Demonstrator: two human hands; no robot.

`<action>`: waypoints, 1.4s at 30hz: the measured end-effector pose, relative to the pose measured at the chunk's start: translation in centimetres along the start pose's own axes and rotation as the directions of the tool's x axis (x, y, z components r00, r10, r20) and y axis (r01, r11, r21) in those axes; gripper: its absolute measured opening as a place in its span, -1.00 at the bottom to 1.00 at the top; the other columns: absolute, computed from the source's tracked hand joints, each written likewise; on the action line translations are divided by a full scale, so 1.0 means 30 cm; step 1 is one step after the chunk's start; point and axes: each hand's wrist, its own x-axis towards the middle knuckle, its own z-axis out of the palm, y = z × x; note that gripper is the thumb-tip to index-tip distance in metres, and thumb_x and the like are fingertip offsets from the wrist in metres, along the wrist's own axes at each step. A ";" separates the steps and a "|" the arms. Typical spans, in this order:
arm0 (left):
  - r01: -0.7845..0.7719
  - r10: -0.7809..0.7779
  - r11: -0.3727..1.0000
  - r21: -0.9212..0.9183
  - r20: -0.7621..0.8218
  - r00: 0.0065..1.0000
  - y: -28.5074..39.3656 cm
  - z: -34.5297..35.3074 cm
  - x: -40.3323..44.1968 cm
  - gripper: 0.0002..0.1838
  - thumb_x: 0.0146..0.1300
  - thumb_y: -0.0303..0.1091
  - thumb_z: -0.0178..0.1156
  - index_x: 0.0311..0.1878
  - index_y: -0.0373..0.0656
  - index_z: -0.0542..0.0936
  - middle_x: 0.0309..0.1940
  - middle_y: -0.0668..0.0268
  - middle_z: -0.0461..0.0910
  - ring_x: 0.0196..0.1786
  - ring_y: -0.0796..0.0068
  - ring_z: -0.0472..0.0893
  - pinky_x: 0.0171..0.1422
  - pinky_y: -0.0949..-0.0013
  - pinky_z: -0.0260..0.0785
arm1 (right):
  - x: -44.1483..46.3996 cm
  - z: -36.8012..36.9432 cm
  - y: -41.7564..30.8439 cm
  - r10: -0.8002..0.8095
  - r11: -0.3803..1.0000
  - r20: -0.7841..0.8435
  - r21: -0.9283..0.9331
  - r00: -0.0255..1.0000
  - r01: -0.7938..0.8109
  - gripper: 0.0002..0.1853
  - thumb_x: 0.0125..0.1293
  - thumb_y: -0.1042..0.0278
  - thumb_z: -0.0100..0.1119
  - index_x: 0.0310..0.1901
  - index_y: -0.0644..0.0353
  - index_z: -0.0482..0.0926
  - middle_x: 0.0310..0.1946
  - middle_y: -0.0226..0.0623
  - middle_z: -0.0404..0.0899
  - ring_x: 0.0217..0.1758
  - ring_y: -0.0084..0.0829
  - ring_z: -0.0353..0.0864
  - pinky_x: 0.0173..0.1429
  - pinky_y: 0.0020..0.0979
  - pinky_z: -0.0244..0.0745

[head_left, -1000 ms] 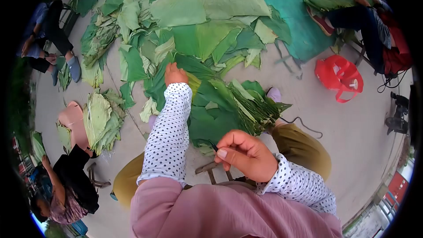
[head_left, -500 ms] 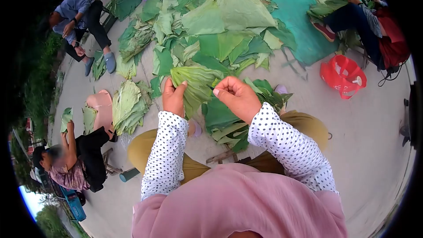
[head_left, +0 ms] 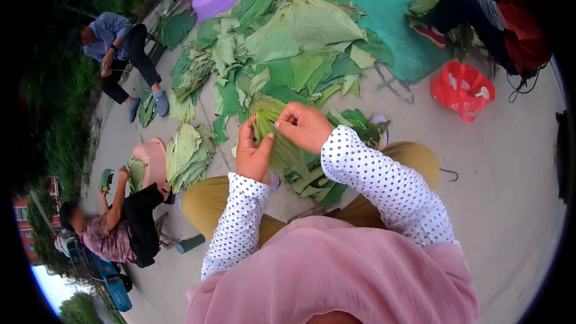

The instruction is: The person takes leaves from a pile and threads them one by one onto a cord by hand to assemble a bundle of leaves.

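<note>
Right hand point(head_left: 304, 127) has neared left hand point(head_left: 254, 156), fingers curled closed against leaf point(head_left: 285, 159).

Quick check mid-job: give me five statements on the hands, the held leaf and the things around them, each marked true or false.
1. The left hand holds a green leaf. True.
2. The right hand lies down by the person's side. False: it is raised at the leaf, close to the left hand.
3. The red bag stands on the ground, right of the leaf pile. True.
4. The purple basin is to the right of the red bag. False: it is to the left, by the leaf pile.
5. The polka-dot sleeves cover both forearms. True.
</note>
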 end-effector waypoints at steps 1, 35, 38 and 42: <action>0.003 -0.003 1.000 -0.003 0.010 1.000 0.004 0.005 0.000 -0.43 0.19 -0.66 0.09 0.30 -0.25 0.26 0.16 0.22 0.43 0.18 0.43 0.44 0.28 0.38 0.27 | -0.001 0.000 0.000 0.011 1.000 0.014 -0.008 1.000 -0.011 -0.85 0.23 0.37 0.23 -0.33 0.26 0.49 -0.49 -0.45 0.53 -0.44 -0.68 0.43 -0.36 -0.54 0.39; 0.254 -0.272 0.959 0.123 0.165 0.948 0.094 -0.138 0.060 -0.88 0.30 -0.42 0.16 -0.13 -0.21 0.51 -0.26 0.34 0.60 -0.17 0.53 0.61 -0.12 0.50 0.43 | 0.037 -0.079 0.027 -0.374 0.877 0.288 -0.199 0.881 0.437 -0.80 0.14 0.65 0.14 -0.20 0.17 0.50 -0.28 -0.32 0.47 -0.28 -0.40 0.51 -0.12 -0.41 0.46; 0.277 -0.281 0.960 0.052 0.108 0.954 0.128 -0.148 0.050 -0.88 0.34 -0.38 0.12 -0.14 -0.21 0.50 -0.24 0.28 0.60 -0.13 0.45 0.63 -0.06 0.44 0.47 | 0.050 -0.089 0.097 -0.254 0.937 0.379 -0.134 0.890 0.324 -0.81 0.10 0.69 0.12 -0.25 0.23 0.48 -0.26 -0.31 0.49 -0.23 -0.43 0.54 -0.11 -0.42 0.46; 0.267 -0.267 0.964 0.011 0.091 0.959 0.142 -0.160 0.023 -0.88 0.36 -0.38 0.11 -0.15 -0.21 0.49 -0.22 0.28 0.59 -0.13 0.41 0.64 -0.06 0.41 0.49 | 0.056 -0.105 0.255 -0.231 0.906 0.499 -0.203 0.835 0.372 -0.83 0.10 0.61 0.13 -0.25 0.17 0.51 -0.30 -0.24 0.55 -0.22 -0.27 0.56 -0.13 -0.34 0.45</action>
